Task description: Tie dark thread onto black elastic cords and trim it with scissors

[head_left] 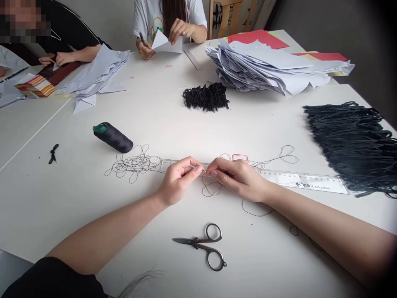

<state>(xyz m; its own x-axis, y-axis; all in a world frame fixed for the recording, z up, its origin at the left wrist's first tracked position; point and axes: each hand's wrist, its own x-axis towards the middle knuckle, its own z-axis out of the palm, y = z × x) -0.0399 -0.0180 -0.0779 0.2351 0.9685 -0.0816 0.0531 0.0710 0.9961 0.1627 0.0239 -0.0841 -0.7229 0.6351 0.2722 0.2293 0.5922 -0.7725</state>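
**Ruler code mostly legible, other txt too small or unclear**

On the clear ruler (pixel 313 184), nr its R end, we read "NO.X", then one unclear char. (S or 9), then "040". Just L of that we see a dark logo w/ brand chars., too blurred for us to read. Along the ruler's upper edge we make out a row of scale nos., too small to give reliably.

Inside the red-outlined label (pixel 240 158) on the table (pixel 149 252) we can't read any txt; same w/ the two smaller red-outlined labels (pixel 168 66) farther back. Black char.-like marks (pixel 217 17) at the chair back (pixel 235 18): illegible to us.
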